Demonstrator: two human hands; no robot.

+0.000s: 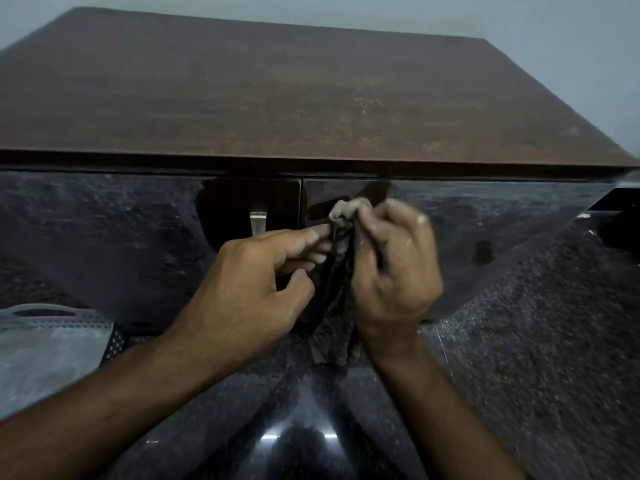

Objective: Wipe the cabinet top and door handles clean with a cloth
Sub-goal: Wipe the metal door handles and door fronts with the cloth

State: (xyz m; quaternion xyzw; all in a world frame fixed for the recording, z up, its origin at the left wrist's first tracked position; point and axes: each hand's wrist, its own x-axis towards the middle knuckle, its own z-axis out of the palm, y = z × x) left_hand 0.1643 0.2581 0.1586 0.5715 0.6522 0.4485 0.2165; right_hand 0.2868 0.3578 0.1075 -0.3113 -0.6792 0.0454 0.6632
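A brown cabinet top [263, 95] fills the upper half of the head view, dusty and scratched. Below its front edge are two glossy dark doors. The left door's silver handle [258, 221] shows just above my left hand [249, 292]. A grey-brown cloth [339, 271] is bunched at the spot of the right door's handle, which it hides, and its tail hangs down. My right hand [394, 268] grips the cloth. The fingertips of my left hand pinch the cloth's left side.
A grey perforated plastic item [52, 337] sits low at the left. The dark speckled floor [536, 341] reflects in the glossy doors. A dark object [620, 216] stands at the right edge beside the cabinet. A pale wall [571, 46] lies behind the top.
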